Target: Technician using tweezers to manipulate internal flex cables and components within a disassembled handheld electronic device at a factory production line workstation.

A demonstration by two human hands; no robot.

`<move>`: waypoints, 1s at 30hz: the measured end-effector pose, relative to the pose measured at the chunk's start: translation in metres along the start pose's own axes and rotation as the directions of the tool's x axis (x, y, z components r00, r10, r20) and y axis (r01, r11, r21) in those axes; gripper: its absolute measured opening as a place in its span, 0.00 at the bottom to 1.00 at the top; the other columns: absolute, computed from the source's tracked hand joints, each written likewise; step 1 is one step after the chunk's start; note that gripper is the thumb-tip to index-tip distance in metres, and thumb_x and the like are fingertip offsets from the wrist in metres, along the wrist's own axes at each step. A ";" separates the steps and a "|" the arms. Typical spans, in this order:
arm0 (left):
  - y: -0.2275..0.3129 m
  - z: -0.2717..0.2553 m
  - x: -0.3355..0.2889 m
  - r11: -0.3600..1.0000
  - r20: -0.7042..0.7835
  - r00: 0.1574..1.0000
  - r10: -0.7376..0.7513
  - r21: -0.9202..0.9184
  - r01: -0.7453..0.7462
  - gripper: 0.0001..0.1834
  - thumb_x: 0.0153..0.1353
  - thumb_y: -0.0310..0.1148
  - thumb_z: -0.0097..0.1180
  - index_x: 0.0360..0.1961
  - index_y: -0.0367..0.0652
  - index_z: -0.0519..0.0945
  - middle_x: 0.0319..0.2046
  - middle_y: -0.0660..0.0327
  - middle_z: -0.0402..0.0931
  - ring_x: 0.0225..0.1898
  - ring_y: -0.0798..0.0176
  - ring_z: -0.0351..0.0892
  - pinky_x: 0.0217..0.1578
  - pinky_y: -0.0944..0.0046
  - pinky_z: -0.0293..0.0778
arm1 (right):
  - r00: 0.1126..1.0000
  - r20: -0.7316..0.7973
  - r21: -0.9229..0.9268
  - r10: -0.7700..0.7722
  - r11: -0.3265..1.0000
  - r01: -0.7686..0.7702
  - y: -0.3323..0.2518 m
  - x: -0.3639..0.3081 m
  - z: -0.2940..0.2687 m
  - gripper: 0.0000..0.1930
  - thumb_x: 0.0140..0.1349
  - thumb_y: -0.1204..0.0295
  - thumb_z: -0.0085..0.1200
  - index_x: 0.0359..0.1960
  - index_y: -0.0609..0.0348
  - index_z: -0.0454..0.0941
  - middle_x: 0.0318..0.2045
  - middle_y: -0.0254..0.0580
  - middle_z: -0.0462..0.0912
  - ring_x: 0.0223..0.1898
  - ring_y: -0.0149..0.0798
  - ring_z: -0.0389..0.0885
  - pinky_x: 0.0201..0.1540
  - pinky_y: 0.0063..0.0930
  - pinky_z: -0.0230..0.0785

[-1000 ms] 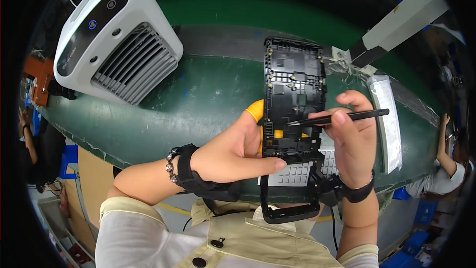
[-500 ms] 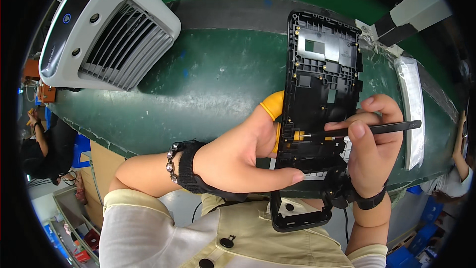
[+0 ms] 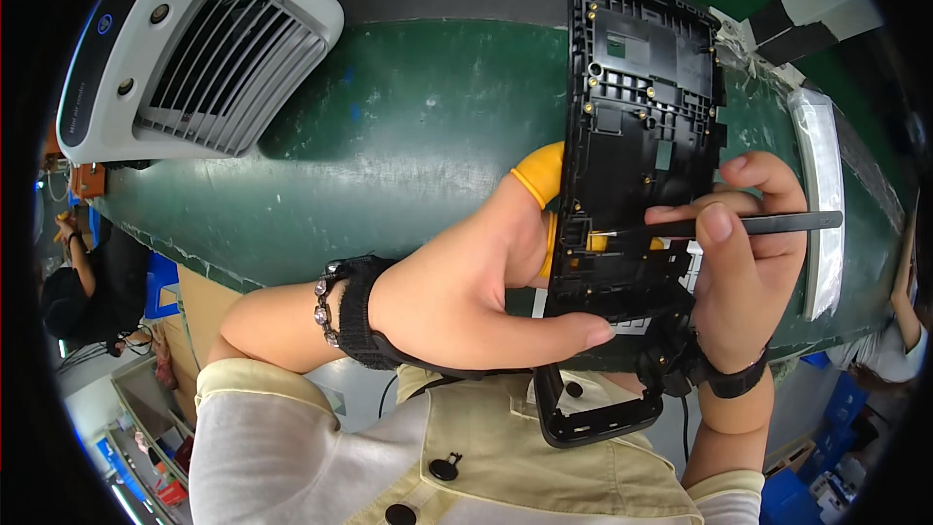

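My left hand grips a black plastic housing by its left edge. The thumb lies in front near the lower part, and fingers in yellow finger cots reach behind. Ribs, cutouts and small brass inserts cover the housing's facing side, and a black frame-like part hangs from its lower end. Between thumb and fingers, my right hand pinches dark tweezers. Their thin tip points left, at the ribbed left edge of the housing. Whether the tip holds anything is too small to tell.
A white mini air cooler stands at the left on the green table. A long wrapped white bundle lies at the right. A white and black post rises at the far right. Other people sit beyond both sides.
The view has shifted a little, with the cooler sitting higher and further left. The housing appears tilted slightly differently, its metallic glare gone. Both hands keep their grips, the tweezer tip still at the left edge.
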State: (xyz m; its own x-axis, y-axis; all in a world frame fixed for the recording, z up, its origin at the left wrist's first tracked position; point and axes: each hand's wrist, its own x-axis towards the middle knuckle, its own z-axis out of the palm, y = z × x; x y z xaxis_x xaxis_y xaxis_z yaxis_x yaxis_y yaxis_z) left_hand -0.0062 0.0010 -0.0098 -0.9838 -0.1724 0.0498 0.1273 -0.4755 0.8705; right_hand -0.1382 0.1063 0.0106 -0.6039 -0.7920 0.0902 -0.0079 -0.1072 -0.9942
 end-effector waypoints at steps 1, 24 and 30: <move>0.000 0.000 0.000 1.000 -0.003 1.000 -0.001 -0.003 0.001 0.44 0.41 0.12 0.48 0.56 0.44 0.38 0.54 0.54 0.50 0.55 0.57 0.55 0.51 0.58 0.58 | 1.000 0.001 -0.001 0.004 1.000 -0.004 0.001 0.000 0.000 0.16 0.51 0.74 0.47 0.40 0.66 0.59 0.19 0.39 0.74 0.24 0.37 0.76 0.35 0.24 0.64; -0.001 0.002 -0.001 1.000 -0.028 1.000 0.001 -0.001 -0.001 0.42 0.40 0.13 0.49 0.56 0.42 0.41 0.52 0.54 0.53 0.54 0.59 0.56 0.51 0.59 0.57 | 0.999 0.052 0.009 -0.011 1.000 0.011 0.005 -0.001 -0.002 0.14 0.52 0.74 0.47 0.39 0.65 0.60 0.22 0.39 0.74 0.24 0.37 0.77 0.37 0.24 0.64; -0.002 0.002 -0.002 1.000 -0.040 0.999 -0.012 0.001 0.012 0.43 0.41 0.13 0.49 0.56 0.43 0.41 0.52 0.54 0.54 0.54 0.59 0.56 0.51 0.59 0.57 | 0.997 0.070 -0.015 -0.041 0.999 0.042 0.007 0.000 -0.003 0.14 0.52 0.74 0.47 0.38 0.65 0.60 0.22 0.38 0.74 0.25 0.36 0.76 0.38 0.23 0.63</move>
State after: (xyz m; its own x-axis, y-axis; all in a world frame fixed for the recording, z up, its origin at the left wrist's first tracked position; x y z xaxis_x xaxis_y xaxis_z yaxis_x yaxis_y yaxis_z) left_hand -0.0051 0.0035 -0.0104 -0.9794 -0.2011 0.0195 0.1151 -0.4763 0.8717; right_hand -0.1408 0.1076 0.0039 -0.5454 -0.8273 0.1344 -0.0453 -0.1310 -0.9903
